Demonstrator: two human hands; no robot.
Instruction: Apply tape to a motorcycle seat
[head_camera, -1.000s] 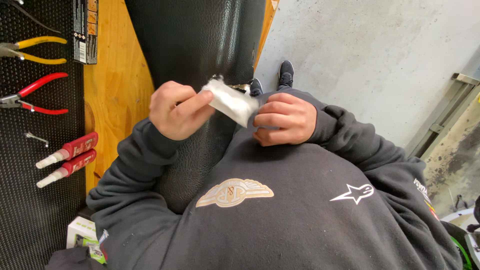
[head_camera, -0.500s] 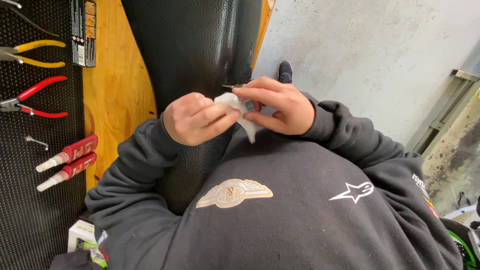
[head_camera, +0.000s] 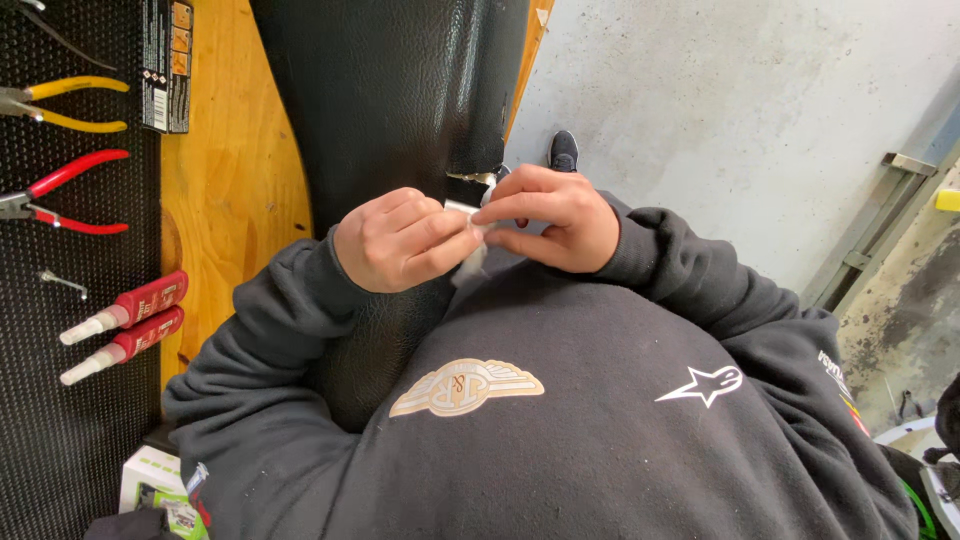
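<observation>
My left hand (head_camera: 398, 240) and my right hand (head_camera: 548, 216) meet in front of my chest, both pinching a small white folded packet (head_camera: 468, 250). Most of the packet is hidden between the fingers; only a white corner shows below them. Both hands hover over the edge of a black textured leather seat (head_camera: 390, 90) that lies on a wooden bench top (head_camera: 235, 190). I wear a dark sweatshirt (head_camera: 560, 420).
A black perforated tool board (head_camera: 60, 420) at the left carries yellow-handled pliers (head_camera: 65, 105), red-handled pliers (head_camera: 65, 195) and two red tubes with white nozzles (head_camera: 125, 320). Grey concrete floor (head_camera: 740, 110) lies at the right, with my black shoe (head_camera: 563, 150) on it.
The white packet was held wide and flat between the hands; now the hands have come together and it is folded small, mostly covered by the fingers.
</observation>
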